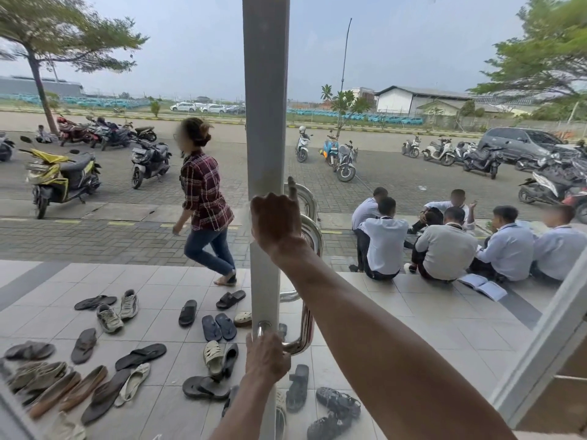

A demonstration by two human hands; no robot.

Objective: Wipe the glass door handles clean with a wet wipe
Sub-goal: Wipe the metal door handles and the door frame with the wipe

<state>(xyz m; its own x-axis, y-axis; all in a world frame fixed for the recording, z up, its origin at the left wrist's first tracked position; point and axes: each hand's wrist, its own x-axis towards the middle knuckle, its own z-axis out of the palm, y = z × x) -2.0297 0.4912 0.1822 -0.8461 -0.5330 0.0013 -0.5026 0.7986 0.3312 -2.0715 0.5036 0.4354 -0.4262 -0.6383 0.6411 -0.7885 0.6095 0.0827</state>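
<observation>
A chrome door handle (pixel 307 322) runs down the right side of the grey door stile (pixel 265 122), and a second chrome bend (pixel 313 231) shows behind the glass. My right hand (pixel 275 222) is closed over the handle's top end against the stile, with one finger sticking up. My left hand (pixel 266 358) is wrapped around the handle's lower end, by its round mount (pixel 263 325). No wet wipe is visible in either hand; anything held is hidden by the fingers.
Through the glass, several sandals and shoes (pixel 127 360) lie on the tiled porch. A person in a checked shirt (pixel 205 201) walks past on the left. Several people (pixel 444 246) sit on the step at right. Another door's frame (pixel 540 344) slants at far right.
</observation>
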